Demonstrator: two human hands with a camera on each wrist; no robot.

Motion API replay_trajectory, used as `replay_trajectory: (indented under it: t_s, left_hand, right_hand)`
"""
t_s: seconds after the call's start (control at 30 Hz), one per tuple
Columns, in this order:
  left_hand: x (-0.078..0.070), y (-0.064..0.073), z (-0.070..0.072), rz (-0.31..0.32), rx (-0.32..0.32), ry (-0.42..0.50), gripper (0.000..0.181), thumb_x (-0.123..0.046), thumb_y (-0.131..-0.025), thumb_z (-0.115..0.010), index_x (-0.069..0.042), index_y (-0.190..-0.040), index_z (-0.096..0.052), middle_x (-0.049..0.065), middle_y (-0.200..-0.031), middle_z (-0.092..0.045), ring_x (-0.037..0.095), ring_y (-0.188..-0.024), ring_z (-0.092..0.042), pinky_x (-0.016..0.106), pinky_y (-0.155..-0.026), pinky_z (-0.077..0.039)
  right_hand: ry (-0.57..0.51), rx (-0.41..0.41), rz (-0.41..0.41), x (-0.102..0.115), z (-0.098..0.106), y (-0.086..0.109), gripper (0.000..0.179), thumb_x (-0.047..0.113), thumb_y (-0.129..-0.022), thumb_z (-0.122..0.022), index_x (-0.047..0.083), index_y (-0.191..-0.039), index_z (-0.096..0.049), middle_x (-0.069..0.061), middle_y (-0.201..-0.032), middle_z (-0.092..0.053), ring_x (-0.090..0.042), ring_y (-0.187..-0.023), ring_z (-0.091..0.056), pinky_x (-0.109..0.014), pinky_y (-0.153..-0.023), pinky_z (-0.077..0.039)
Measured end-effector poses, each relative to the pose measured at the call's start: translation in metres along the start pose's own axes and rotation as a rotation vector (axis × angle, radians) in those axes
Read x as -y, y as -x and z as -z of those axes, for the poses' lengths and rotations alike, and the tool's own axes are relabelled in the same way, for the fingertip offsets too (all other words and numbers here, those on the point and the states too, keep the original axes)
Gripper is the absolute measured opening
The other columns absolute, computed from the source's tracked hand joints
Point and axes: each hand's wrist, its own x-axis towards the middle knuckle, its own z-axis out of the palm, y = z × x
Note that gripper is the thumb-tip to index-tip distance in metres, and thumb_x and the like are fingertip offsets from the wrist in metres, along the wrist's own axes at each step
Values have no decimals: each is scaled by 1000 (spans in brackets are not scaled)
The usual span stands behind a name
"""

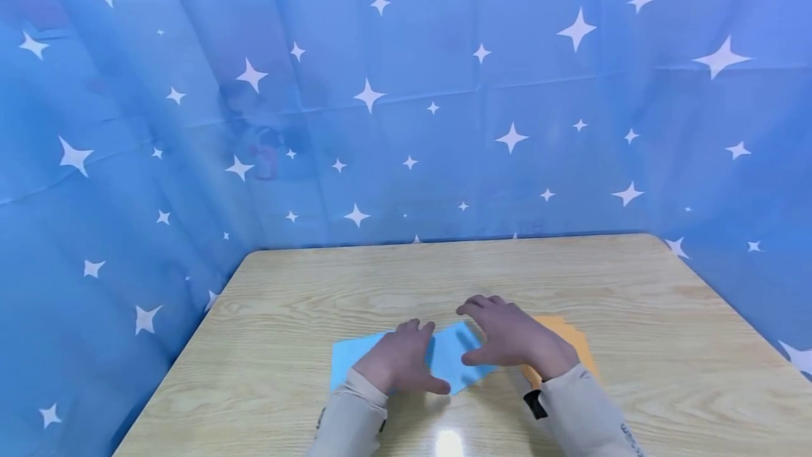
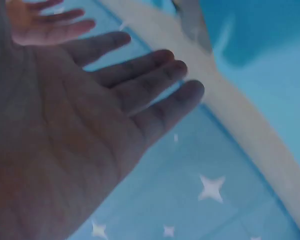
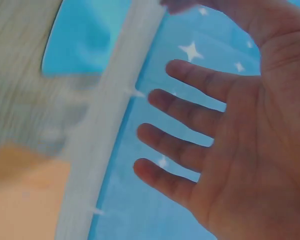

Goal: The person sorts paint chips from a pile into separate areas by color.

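Observation:
Flat on the table lies light-blue paper, with a left part (image 1: 347,357) and a slanted right part (image 1: 452,360); whether these are one sheet or two is hidden by my left hand (image 1: 406,360). That hand hovers over the blue paper, its fingers (image 2: 155,110) extended and spread, holding nothing. My right hand (image 1: 510,336) is above the right end of the blue paper, its fingers (image 3: 190,110) apart and the palm bare. Orange paper (image 1: 574,338) with a stepped edge lies just beyond the right wrist, partly covered by the forearm.
The light wood-grain table (image 1: 304,288) runs back to a blue curtain (image 1: 431,132) with white stars, which also hangs along the left and right sides. A bright light reflection (image 1: 449,443) shows near the front of the tabletop.

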Motion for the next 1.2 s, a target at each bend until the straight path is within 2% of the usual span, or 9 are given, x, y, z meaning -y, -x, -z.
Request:
replay_trajectory:
  t_s: [0.1, 0.2, 0.3, 0.4, 0.57, 0.83, 1.03, 1.2]
  left_hand:
    - [-13, -8, -10, 1, -17, -55, 106, -62, -73, -84, -7, -154, -44, 17, -143, -55, 32, -127, -56, 47, -99, -53]
    - [-22, -13, -16, -29, -31, -66, 105, -54, -70, -90, -10, -153, -45, 15, -136, -58, 29, -120, -58, 42, -94, -56]
    - [-24, -16, -19, -81, -37, -45, 100, -43, -69, -93, -12, -151, -47, 11, -130, -59, 23, -114, -56, 35, -89, -55]
    - [-24, -17, -20, -154, -28, -26, 95, -37, -69, -93, -14, -150, -48, 6, -131, -57, 18, -113, -53, 28, -88, -53]
    - [-22, -19, -18, -234, -10, -7, 94, -30, -70, -93, -16, -150, -45, 2, -139, -53, 15, -118, -48, 25, -92, -50]
    - [-18, -23, -18, -227, 30, 87, 88, -24, -71, -91, -19, -148, -48, 1, -140, -50, 16, -119, -45, 29, -87, -51]
    - [-18, -23, -18, -165, 52, 114, 92, -28, -72, -91, -23, -152, -45, 0, -143, -50, 16, -121, -45, 31, -85, -52]
    - [-17, -19, -19, -125, 51, 134, 95, -29, -71, -91, -19, -153, -44, 5, -148, -49, 15, -120, -50, 31, -86, -53]
  right_hand:
    - [-8, -7, -2, -7, 5, 9, 70, 35, -84, -84, 8, -143, -56, -15, -150, -50, -46, -140, -42, -70, -110, -31]
    - [-3, 15, 5, -11, 4, 14, 77, 35, -79, -87, 9, -143, -56, -14, -149, -51, -47, -138, -43, -70, -107, -35]
    - [-4, 66, 19, -13, -3, 14, 87, 34, -70, -92, 11, -145, -54, -11, -148, -51, -43, -131, -48, -64, -99, -44]
    - [-11, 107, 32, -12, -9, 11, 98, 32, -63, -96, 11, -148, -51, -9, -147, -50, -39, -126, -50, -57, -91, -48]
    - [-40, 144, 15, -12, -12, 10, 105, 30, -60, -99, 10, -150, -48, -9, -149, -48, -37, -127, -48, -58, -93, -48]
    - [-36, 160, -32, -16, -13, 9, 96, 21, -60, -98, 9, -145, -53, -7, -145, -52, -31, -120, -51, -54, -92, -50]
    - [-32, 144, -18, -17, -13, 9, 87, 17, -59, -99, 13, -137, -58, -3, -134, -55, -26, -110, -52, -51, -87, -52]
    - [-36, 129, 9, -17, -16, 10, 83, 15, -57, -98, 14, -132, -62, 0, -128, -56, -23, -105, -52, -48, -82, -52]
